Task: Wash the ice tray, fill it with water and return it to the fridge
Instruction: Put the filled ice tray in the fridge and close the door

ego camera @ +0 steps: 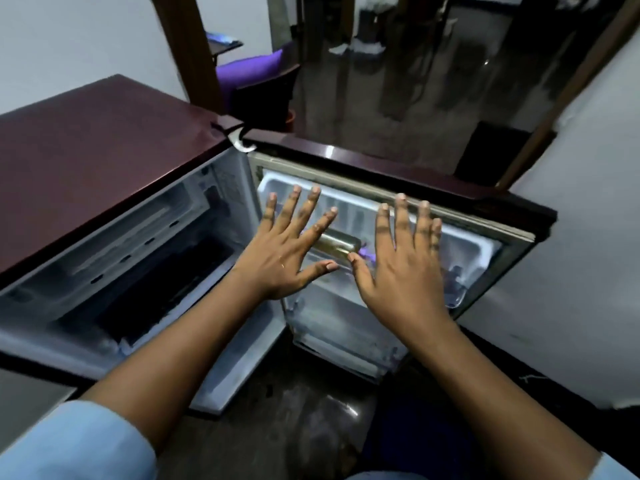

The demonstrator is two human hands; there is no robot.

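Past the doorway you have a purple cushion [254, 65] on a dark chair [266, 95] — and a small table [221, 45] behind it.

Looking down at the fridge [104, 161] from my feed: maroon top, 1 door [398, 188] swung wide open to the right, white inner liner and shelves facing up at me. The compartment on the left is pale plastic with a dark cavity. Can't spot the ice tray anywhere, too blurry.
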